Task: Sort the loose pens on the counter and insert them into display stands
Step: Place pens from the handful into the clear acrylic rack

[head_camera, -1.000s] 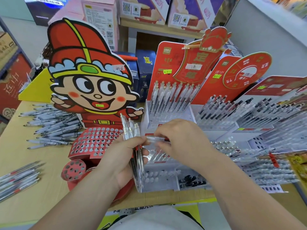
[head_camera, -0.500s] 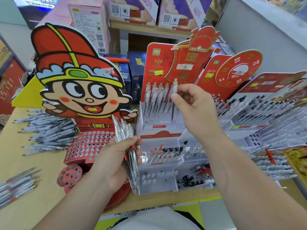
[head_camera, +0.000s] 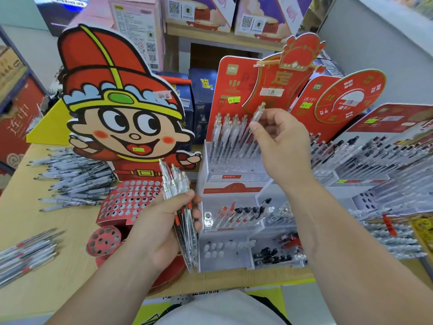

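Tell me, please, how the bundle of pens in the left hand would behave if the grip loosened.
The bundle of pens would probably slide apart: the barrels look smooth and fan out above the left hand. Each looks stiff and light. On the counter they might roll.

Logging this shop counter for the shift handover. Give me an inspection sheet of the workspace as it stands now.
Surface: wooden counter, partly covered.
Job's things: loose pens piled left; smaller pile at near-left edge; tiered white stand part-filled; cartoon stand, no pens standing in it.
Clutter: nothing seen.
Hands: left hand grips a pen bundle; right hand pinches a single pen over the stand's top row.
Cables: nothing seen.
Surroundings: boxes on the shelf behind.
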